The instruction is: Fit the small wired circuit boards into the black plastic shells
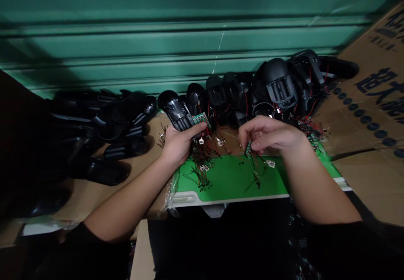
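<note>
Markings: dark Chinese print on cardboard box (358, 57).
Large characters (378, 80) read 超大; the following one is unclear. Smaller print above: partly cut off by the frame edge, not legible.

2 hands (180, 144), over 10 black housings (176, 109), 1 green tabletop (227, 179), 1 green wall (176, 40).

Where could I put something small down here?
Possibly the green tabletop's front, between the wire heap by the left hand and loose wires below the right hand. Cardboard also shows bare between left forearm and black casings. The back is crowded with more casings.
</note>
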The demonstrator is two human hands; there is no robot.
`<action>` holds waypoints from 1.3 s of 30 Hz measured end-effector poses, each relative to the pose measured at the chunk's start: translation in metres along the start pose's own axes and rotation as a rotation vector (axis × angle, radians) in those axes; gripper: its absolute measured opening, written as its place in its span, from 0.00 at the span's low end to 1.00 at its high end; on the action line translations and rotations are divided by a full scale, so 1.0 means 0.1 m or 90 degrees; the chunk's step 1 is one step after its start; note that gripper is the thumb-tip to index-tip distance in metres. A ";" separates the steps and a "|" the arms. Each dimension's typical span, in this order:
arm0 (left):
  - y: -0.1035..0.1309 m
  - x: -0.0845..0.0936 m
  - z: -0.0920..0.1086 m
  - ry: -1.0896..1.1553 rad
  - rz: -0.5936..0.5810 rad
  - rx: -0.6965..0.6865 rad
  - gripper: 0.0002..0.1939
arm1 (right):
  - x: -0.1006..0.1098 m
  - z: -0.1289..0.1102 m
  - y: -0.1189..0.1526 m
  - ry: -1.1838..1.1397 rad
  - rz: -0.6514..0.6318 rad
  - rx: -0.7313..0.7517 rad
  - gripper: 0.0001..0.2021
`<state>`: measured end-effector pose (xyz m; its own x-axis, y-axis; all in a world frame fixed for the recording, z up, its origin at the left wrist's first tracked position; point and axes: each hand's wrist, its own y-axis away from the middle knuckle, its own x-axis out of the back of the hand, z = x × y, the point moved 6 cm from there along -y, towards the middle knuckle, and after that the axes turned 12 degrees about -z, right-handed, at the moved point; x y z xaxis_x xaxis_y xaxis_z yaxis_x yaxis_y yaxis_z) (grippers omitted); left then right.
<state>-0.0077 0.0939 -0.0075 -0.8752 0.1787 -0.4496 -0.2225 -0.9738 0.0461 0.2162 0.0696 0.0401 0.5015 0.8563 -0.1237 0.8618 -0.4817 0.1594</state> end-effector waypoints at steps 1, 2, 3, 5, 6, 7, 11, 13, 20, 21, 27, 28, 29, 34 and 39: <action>0.00 0.00 0.00 0.001 -0.004 0.004 0.18 | -0.02 -0.01 0.00 0.003 -0.003 0.007 0.13; 0.00 0.00 -0.01 0.001 -0.009 0.011 0.18 | -0.03 -0.03 -0.01 0.009 0.009 0.017 0.12; 0.00 0.00 -0.02 0.001 -0.014 0.018 0.18 | -0.03 -0.04 -0.01 0.016 0.024 0.026 0.11; 0.00 0.00 -0.03 -0.001 -0.017 0.024 0.18 | -0.01 -0.04 -0.02 0.018 0.038 0.029 0.10; 0.00 0.01 -0.03 -0.001 -0.014 0.023 0.18 | -0.01 -0.02 -0.02 0.011 0.028 0.022 0.11; 0.00 0.01 -0.02 -0.001 -0.012 0.020 0.18 | -0.01 0.01 -0.01 0.001 0.007 0.011 0.11; 0.00 -0.01 0.00 0.014 -0.009 0.014 0.18 | -0.06 0.12 0.00 -0.018 -0.087 -0.066 0.11; 0.01 -0.03 0.02 0.021 -0.003 0.017 0.18 | -0.12 0.18 -0.02 -0.016 -0.124 -0.113 0.12; 0.02 -0.05 0.02 0.056 0.009 0.049 0.16 | -0.23 0.37 -0.23 0.161 -0.134 -0.234 0.13; 0.02 -0.05 0.02 0.061 0.011 0.050 0.15 | -0.22 0.38 -0.26 0.198 -0.106 -0.235 0.13; 0.03 -0.05 0.02 0.072 -0.008 0.057 0.14 | -0.18 0.49 -0.30 0.202 -0.036 -0.287 0.14; 0.03 -0.05 0.02 0.074 -0.012 0.058 0.14 | -0.19 0.50 -0.31 0.230 -0.042 -0.299 0.15; 0.04 -0.06 0.02 0.074 -0.015 0.058 0.14 | -0.20 0.49 -0.31 0.274 -0.051 -0.311 0.15; 0.05 -0.06 0.01 0.064 -0.040 0.063 0.13 | -0.17 0.32 -0.33 0.529 -0.040 -0.273 0.15; 0.07 -0.11 -0.01 0.029 -0.070 0.088 0.13 | -0.09 0.19 -0.23 0.584 -0.007 -0.230 0.14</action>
<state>0.0002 0.0847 -0.0032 -0.8225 0.2737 -0.4986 -0.3754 -0.9198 0.1144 0.1933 0.0696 0.0191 0.1086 0.7464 0.6566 0.7139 -0.5182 0.4710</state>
